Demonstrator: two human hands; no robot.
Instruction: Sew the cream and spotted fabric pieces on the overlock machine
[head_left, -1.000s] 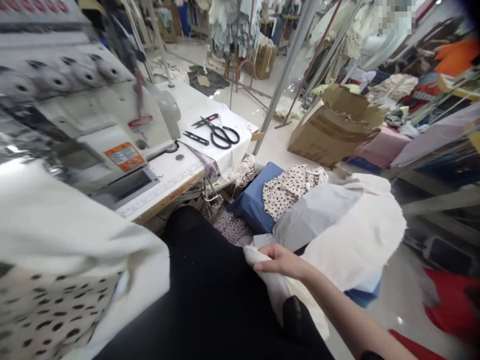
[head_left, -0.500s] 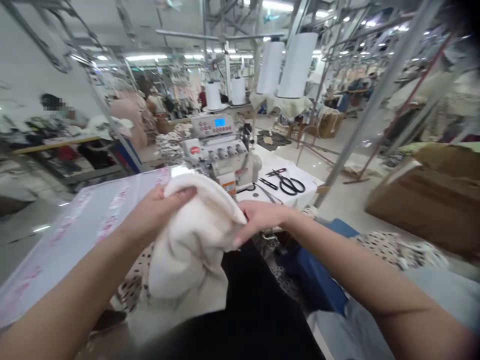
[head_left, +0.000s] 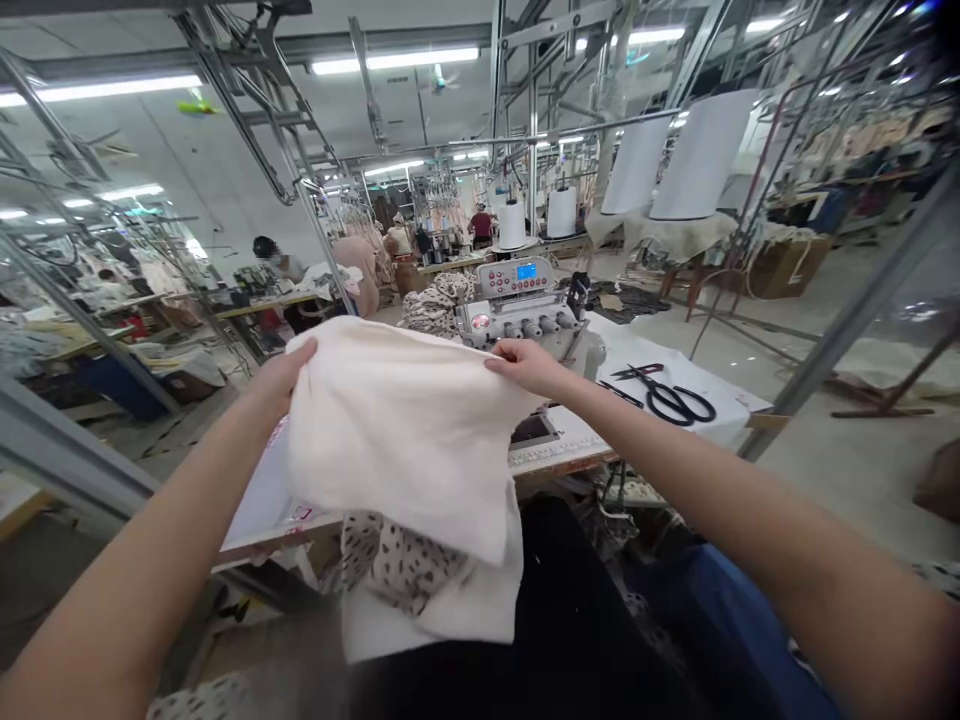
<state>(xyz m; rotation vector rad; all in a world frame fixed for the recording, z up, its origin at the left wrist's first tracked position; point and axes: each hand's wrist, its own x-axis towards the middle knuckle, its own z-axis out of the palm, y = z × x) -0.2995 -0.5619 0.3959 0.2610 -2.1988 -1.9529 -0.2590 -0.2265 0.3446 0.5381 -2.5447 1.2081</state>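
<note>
Between my hands a cream piece of fabric [head_left: 405,420] hangs spread out in front of the sewing machine. My left hand [head_left: 279,378] is closed on its upper left corner, the fingertips partly behind the cloth. At the upper right edge, my right hand [head_left: 529,365] pinches the fabric between thumb and fingers. Below the cream cloth, dark-spotted fabric [head_left: 412,565] shows above my lap; whether the two are joined I cannot tell. Just beyond stands a white overlock sewing machine [head_left: 525,310] with a lit blue display, its lower part hidden by the cloth.
Black-handled scissors [head_left: 679,405] lie on the white table [head_left: 720,385] right of the machine. Large white thread cones [head_left: 705,155] stand behind it. A metal post [head_left: 847,300] rises at the right. Spotted fabric [head_left: 435,300] is heaped behind the machine. Another person [head_left: 281,262] sits at the far left.
The cream fabric, bunched before, is now stretched out between my hands. My hands have moved apart, and the view has turned left, shifting the machine rightward in the picture.
</note>
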